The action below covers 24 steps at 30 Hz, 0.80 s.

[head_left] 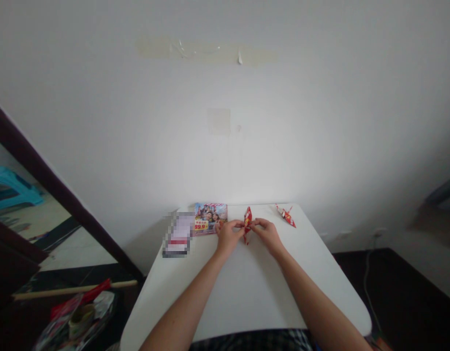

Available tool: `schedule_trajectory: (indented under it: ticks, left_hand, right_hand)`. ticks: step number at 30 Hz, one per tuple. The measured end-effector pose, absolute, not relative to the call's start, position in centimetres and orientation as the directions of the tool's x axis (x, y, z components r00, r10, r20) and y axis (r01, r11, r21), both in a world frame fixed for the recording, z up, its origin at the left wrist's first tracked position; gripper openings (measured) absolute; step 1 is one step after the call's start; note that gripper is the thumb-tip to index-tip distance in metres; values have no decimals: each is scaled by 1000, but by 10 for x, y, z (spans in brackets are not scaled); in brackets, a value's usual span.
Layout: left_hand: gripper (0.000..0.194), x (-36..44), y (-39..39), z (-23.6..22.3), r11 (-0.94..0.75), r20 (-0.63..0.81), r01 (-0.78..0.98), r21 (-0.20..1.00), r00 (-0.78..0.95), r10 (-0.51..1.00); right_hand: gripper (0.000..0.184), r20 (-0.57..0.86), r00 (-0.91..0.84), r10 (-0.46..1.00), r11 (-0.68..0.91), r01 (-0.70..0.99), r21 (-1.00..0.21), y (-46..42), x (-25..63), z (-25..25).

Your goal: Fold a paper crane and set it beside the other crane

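Observation:
A red printed paper crane is held upright between my two hands, over the far half of the white table. My left hand pinches its left side with thumb and forefinger. From the right, my right hand pinches the other side. The finger ends partly cover the crane's middle. A second red and white paper crane lies at the table's far right corner, apart from my right hand. Just beyond my left hand lies a colourful printed leaflet.
A pixelated, phone-like flat object lies left of the leaflet. The wall rises behind the table. On the floor at left are a bag of rubbish and a wooden stick. A blue stool shows in a mirror.

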<state>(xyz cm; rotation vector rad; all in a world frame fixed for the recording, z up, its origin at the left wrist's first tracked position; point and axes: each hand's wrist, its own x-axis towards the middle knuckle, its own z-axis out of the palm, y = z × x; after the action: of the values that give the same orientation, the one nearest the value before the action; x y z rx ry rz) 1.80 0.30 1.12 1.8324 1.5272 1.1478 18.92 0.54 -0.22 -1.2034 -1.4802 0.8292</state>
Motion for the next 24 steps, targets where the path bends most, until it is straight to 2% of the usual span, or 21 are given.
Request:
schedule_trajectory:
  ticks: [4,11,24]
  left_hand:
    - [15,19,4,9,-269,295,504,821,30,955]
    - [18,20,0,14,-244,299,585,773,4,954]
    - [18,16,3,9,-273,340,595,756,0,941]
  right_hand:
    - [24,300,8,954,287,266,-920,6,188,-2]
    - [23,343,-5,939,326,324,-888,9,189,-9]
    - [26,266,66,962,236,295,-926,10,187,-13]
